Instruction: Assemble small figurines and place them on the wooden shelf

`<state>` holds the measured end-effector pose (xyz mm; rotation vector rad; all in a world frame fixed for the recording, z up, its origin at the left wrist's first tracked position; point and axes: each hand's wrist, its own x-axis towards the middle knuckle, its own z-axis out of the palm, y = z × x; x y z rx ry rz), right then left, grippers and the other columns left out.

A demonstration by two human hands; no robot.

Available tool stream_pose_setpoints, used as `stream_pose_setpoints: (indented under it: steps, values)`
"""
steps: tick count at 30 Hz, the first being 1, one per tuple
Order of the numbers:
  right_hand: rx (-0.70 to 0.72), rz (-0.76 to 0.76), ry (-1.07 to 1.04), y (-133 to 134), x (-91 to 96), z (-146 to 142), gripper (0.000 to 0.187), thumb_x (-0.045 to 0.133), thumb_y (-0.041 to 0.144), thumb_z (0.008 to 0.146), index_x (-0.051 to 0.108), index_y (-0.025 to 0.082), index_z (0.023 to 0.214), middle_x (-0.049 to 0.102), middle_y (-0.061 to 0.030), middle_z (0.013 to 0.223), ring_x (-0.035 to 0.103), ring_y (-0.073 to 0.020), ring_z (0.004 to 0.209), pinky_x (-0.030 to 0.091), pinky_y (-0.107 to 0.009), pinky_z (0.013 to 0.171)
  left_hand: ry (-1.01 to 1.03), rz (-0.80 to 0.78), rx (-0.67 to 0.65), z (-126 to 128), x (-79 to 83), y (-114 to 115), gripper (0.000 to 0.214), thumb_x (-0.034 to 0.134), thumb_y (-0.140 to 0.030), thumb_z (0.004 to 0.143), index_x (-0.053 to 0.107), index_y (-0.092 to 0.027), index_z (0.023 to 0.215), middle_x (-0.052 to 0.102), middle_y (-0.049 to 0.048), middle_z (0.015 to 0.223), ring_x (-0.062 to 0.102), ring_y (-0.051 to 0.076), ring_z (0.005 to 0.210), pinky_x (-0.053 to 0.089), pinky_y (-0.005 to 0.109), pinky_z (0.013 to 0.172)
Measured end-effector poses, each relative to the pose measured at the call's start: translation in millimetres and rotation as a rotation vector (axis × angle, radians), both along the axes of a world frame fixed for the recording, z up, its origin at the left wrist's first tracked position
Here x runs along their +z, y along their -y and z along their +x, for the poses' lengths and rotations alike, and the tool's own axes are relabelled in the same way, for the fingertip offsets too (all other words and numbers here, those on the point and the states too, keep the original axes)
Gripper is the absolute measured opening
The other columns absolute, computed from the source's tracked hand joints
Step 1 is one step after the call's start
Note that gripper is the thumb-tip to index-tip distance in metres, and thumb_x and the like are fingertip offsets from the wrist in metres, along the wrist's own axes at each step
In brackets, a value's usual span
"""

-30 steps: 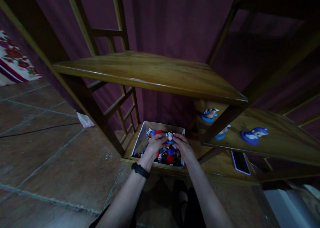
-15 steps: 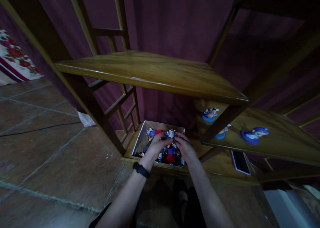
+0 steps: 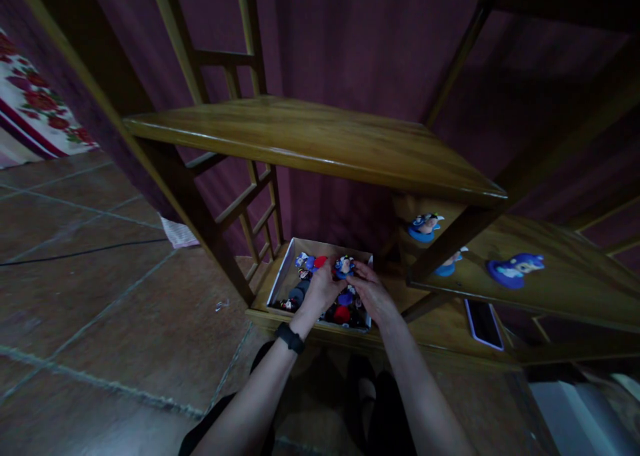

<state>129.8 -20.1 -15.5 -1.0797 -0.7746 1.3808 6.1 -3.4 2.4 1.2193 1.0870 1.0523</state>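
Over a white cardboard box (image 3: 281, 274) on the bottom shelf, my two hands close in on a small blue-and-white figurine (image 3: 344, 267). My left hand (image 3: 324, 287) grips it from the left, with its fingers bent round that side. From the right, my right hand (image 3: 370, 288) has its thumb and fingers at the figurine's edge. Several other figurines in blue, red and black lie in the box, among them one with a red part (image 3: 342, 314) near the front. My hands and wrists hide some of them.
Above the box runs a wooden shelf board (image 3: 310, 136). To the right, a purple-blue figurine (image 3: 515, 269) and a blue-based figurine (image 3: 425, 227) stand on a shelf, one more partly behind a post. A phone (image 3: 484, 323) lies on the lower board.
The view has shifted slightly, so the shelves sit a little further right. Both hands remain at the figurine, which now shows more of its blue base and is turned a little.
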Motion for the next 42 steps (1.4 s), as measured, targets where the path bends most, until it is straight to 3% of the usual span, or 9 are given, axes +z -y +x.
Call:
stream_pose_setpoints:
  steps: [4,16,21,32,42]
  values:
    - [-0.013,-0.002,0.017,-0.3,-4.4,0.9,0.043,0.072,0.022,0.052,0.061,0.024,0.093,0.064,-0.0021,0.102,0.054,-0.0219,0.1,0.04,-0.035,0.089,-0.186,0.157,0.007,-0.8,3.2,4.0,0.063,0.063,-0.004,0.057,0.052,-0.02,0.117,0.064,0.0074,0.099,0.057,0.024,0.097,0.04,0.029,0.085]
    - [0.031,-0.006,0.082,2.0,-5.4,0.3,0.035,0.068,0.023,0.055,0.063,0.022,0.09,0.066,-0.0011,0.093,0.057,-0.02,0.089,0.042,-0.031,0.08,-0.281,0.237,-0.035,-1.7,-2.9,2.3,0.054,0.058,-0.004,0.06,0.054,-0.02,0.112,0.061,0.0086,0.105,0.054,0.023,0.101,0.037,0.033,0.091]
    - [-0.008,-0.047,0.088,-0.5,-11.4,1.7,0.035,0.067,0.02,0.054,0.063,0.023,0.088,0.067,0.0006,0.089,0.058,-0.0185,0.085,0.042,-0.029,0.077,-0.361,0.356,-0.069,-2.2,-6.2,2.9,0.055,0.055,-0.004,0.064,0.051,-0.02,0.117,0.058,0.0099,0.112,0.053,0.023,0.103,0.036,0.033,0.092]
    - [0.014,-0.057,0.073,2.5,-8.2,1.4,0.032,0.062,0.021,0.058,0.062,0.023,0.091,0.067,0.0013,0.081,0.06,-0.0175,0.082,0.044,-0.028,0.074,-0.506,0.441,-0.112,-2.5,-9.9,9.9,0.057,0.048,-0.004,0.07,0.043,-0.02,0.124,0.055,0.0114,0.115,0.054,0.023,0.103,0.04,0.031,0.088]
    - [-0.001,-0.079,-0.016,8.7,6.1,-0.9,0.029,0.063,0.022,0.058,0.063,0.021,0.087,0.066,0.0,0.089,0.06,-0.0152,0.084,0.045,-0.027,0.076,-0.898,0.583,-0.187,-0.3,-4.4,19.4,0.064,0.042,-0.008,0.078,0.02,-0.024,0.136,0.044,0.0119,0.126,0.05,0.021,0.108,0.04,0.03,0.087]
